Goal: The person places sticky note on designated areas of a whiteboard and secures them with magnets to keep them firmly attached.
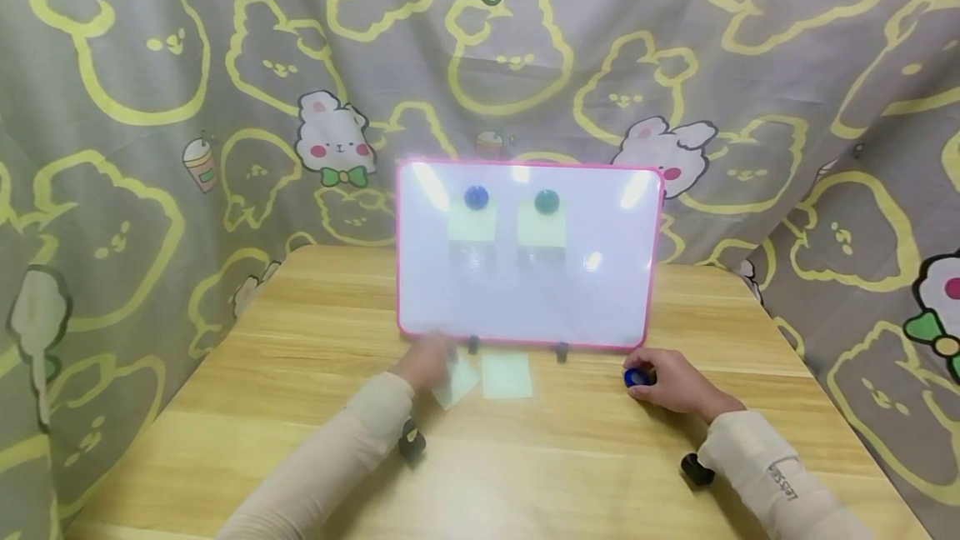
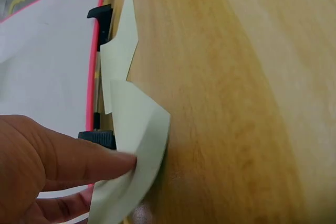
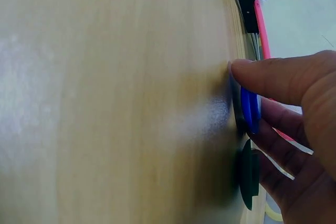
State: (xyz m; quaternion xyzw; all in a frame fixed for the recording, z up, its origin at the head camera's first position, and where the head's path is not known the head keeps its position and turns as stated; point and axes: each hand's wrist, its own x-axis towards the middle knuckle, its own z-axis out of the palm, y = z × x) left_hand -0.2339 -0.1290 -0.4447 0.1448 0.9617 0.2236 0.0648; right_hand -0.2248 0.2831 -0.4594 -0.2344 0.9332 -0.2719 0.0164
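Note:
My left hand (image 1: 429, 361) pinches a pale paper note (image 2: 142, 129), which bends under the thumb in the left wrist view. Beside it a second pale note (image 1: 506, 375) lies on the table before the whiteboard (image 1: 525, 298). Over at the board's lower right corner, my right hand (image 1: 678, 383) holds a round blue magnet (image 3: 250, 109) between thumb and fingers. A dark green magnet (image 3: 248, 176) is by the lower fingers of that hand; whether they grip it I cannot tell. The left hand is blurred in the head view.
On the pink-framed board, a blue magnet (image 1: 476, 197) and a green magnet (image 1: 547, 201) each sit at the top of a pale note. Black feet (image 1: 562, 352) support the board's lower edge. A patterned curtain (image 1: 262, 107) hangs behind the wooden table (image 1: 525, 465).

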